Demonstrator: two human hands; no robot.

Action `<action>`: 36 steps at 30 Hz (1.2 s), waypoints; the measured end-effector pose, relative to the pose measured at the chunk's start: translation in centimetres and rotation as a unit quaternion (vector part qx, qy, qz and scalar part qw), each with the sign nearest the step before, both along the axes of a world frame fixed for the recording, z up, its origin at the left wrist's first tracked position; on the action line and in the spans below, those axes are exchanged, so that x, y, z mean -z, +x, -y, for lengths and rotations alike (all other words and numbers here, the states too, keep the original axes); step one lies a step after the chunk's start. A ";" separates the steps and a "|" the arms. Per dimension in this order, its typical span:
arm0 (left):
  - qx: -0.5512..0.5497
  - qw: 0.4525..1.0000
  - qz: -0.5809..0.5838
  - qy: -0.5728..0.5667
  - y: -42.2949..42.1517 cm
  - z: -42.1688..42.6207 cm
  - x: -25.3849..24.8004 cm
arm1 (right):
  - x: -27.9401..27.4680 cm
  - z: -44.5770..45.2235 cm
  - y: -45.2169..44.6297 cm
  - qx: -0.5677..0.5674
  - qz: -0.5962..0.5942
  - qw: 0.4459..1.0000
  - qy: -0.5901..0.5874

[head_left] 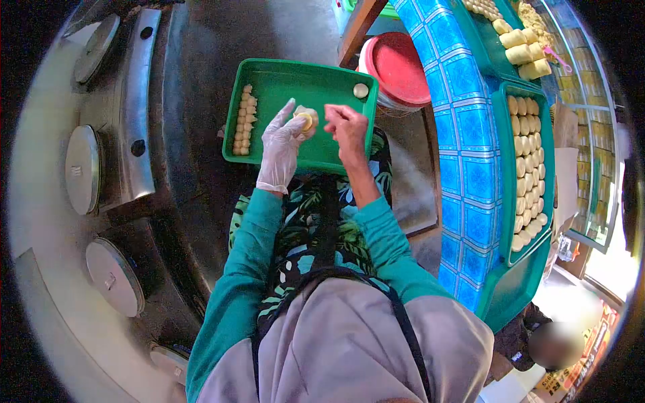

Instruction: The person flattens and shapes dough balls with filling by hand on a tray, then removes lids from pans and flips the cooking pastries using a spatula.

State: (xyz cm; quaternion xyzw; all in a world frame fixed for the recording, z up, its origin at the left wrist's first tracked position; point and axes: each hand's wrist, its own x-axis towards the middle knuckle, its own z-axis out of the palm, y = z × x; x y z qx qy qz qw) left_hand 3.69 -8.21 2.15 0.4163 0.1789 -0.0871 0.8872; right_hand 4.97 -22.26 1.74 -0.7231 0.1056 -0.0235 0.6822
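Head view: the left hand (277,153), gloved, cups a dough piece (306,121) between curled fingers and thumb above the green tray (295,159); a round yellow patch shows on it (filling, by the look of it). The right hand (349,133), bare, is raised just beside, its fingers bent; whether they pinch anything cannot be told. Small pale pieces (244,121) stand closely packed along the tray's left side, and a lone dough ball (361,91) lies near its far right corner. Principal hazards, as judged: uneven pressure from thumb and fingers could split the soft wall and expose the yellow part; the thin glove, if tacky, could drag the dough out of shape. The tray appears to rest on the lap, over patterned cloth (295,232), so a shift of the knees could tip it, rolling the loose ball and pressing the packed pieces together.
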 end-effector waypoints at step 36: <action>0.183 0.977 -0.024 -0.110 -5.4 3.3 -4.5 | -3.6 3.8 -10.2 0.085 0.047 0.990 0.099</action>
